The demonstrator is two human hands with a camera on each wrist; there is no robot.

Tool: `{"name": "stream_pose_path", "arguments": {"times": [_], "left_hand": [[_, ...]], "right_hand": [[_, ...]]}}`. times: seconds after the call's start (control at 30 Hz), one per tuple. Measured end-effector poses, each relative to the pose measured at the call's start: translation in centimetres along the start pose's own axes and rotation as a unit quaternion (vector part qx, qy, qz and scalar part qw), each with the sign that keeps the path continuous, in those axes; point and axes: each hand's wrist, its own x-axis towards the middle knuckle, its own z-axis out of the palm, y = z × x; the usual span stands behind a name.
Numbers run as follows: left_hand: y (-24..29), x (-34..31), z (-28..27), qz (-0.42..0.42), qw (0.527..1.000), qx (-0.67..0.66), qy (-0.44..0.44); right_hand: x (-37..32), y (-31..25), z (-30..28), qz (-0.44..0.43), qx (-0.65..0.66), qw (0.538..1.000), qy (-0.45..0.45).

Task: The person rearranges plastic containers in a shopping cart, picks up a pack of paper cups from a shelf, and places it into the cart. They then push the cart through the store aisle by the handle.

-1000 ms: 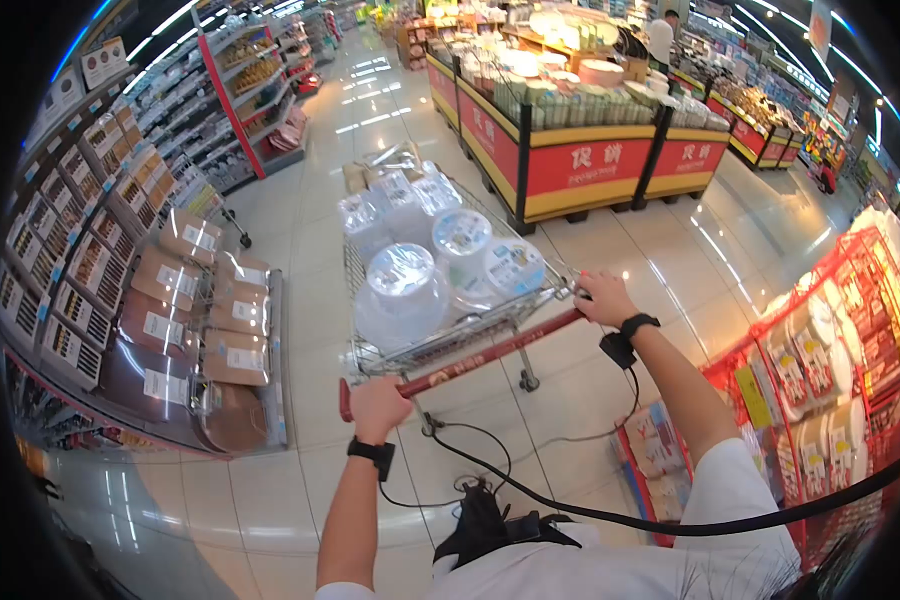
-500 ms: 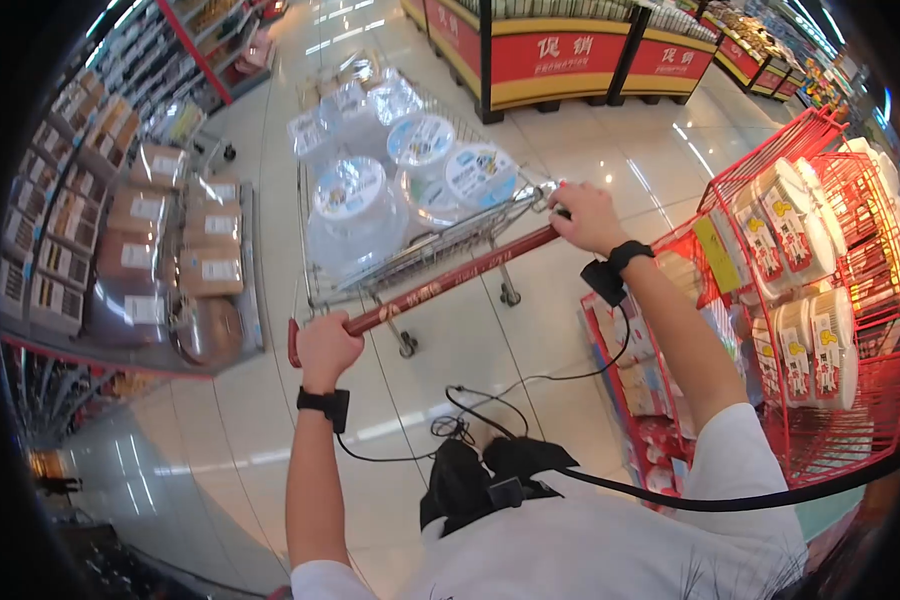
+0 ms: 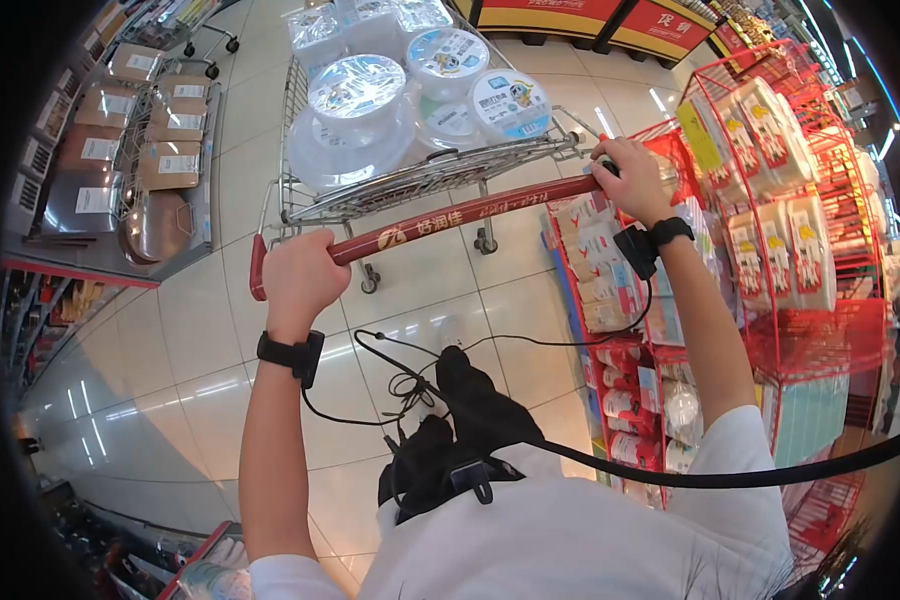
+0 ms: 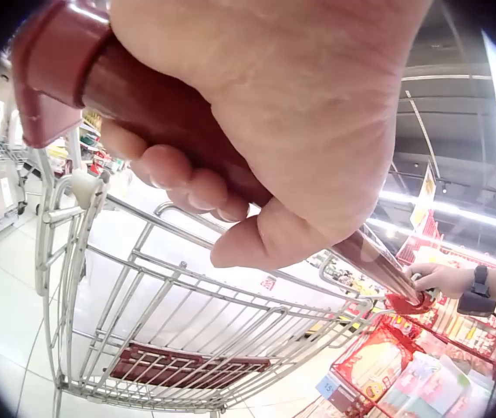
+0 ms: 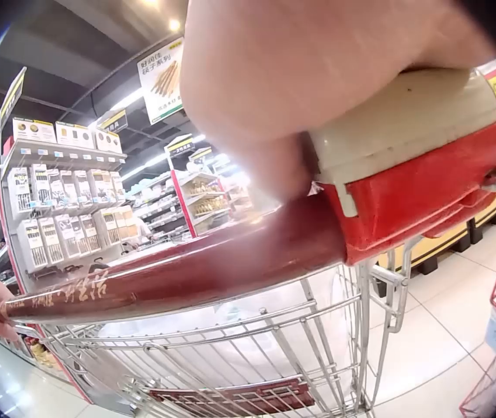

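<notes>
The dark red handle (image 3: 470, 215) of a shopping cart (image 3: 370, 190) lies across the head view. My left hand (image 3: 305, 278) grips it near its left end; in the left wrist view the fingers (image 4: 168, 165) curl under the bar, with the thumb along it. My right hand (image 3: 632, 178) holds the other end, beside a red and white plastic block (image 5: 422, 192). Inside the wire basket stand several clear plastic tubs with printed round lids (image 3: 358, 85). Wrapped clear packs (image 3: 370, 30) lie behind them.
Close on the right stands a red wire rack (image 3: 770, 310) with packaged goods. On the left is a display of brown boards (image 3: 98, 150). Red and yellow promotion bins (image 3: 660, 30) stand ahead. A black cable (image 3: 710, 478) crosses my body, and thin cords (image 3: 405, 390) hang near my legs.
The head view has tilted down and the cart appears larger and higher in it. The left shelves and promotion bins have shifted toward the edges; the red rack looks nearer. Both hands stay on the handle.
</notes>
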Motion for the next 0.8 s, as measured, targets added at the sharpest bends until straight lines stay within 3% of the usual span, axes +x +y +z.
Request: {"name": "stream_pose_path", "arguments": {"times": [0.5, 0.8], "left_hand": [[4.0, -16.8, 0.2, 0.018, 1.0, 0.005, -0.024], [7.9, -25.5, 1.5, 0.006, 1.0, -0.001, -0.02]], "right_hand": [[-18.3, -4.0, -5.4, 0.021, -0.045, 0.999, 0.011], [-27.2, -3.3, -7.8, 0.033, 0.022, 0.999, 0.032]]}}
